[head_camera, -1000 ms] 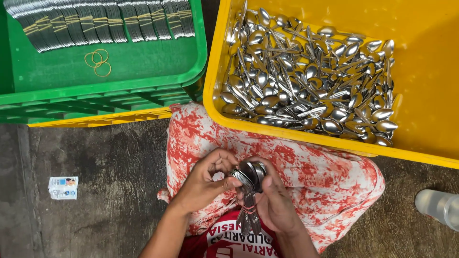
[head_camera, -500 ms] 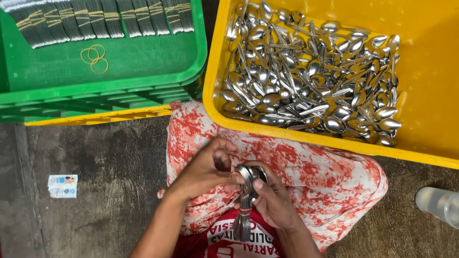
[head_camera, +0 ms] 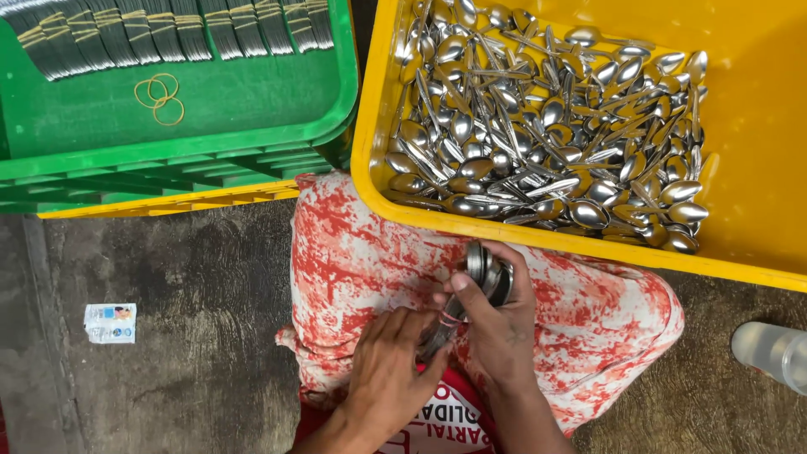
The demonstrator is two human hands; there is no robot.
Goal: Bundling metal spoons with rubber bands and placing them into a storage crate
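Note:
My right hand (head_camera: 498,324) grips a stacked bundle of metal spoons (head_camera: 486,271) by the bowls, over a red-and-white cloth (head_camera: 353,252) on my lap. My left hand (head_camera: 388,370) holds the handle end of the same bundle, where a rubber band wraps the handles (head_camera: 445,321). A yellow crate (head_camera: 756,109) just beyond my hands holds a heap of loose spoons (head_camera: 546,126).
A green crate (head_camera: 252,126) at the upper left holds rows of banded spoon bundles (head_camera: 168,34) and loose rubber bands (head_camera: 158,97). A small printed packet (head_camera: 110,323) lies on the concrete floor at left. A clear plastic bottle (head_camera: 773,353) lies at right.
My left hand has slid from the spoon bowls down to the handle end. The bundle has shifted slightly right and up, toward the yellow crate.

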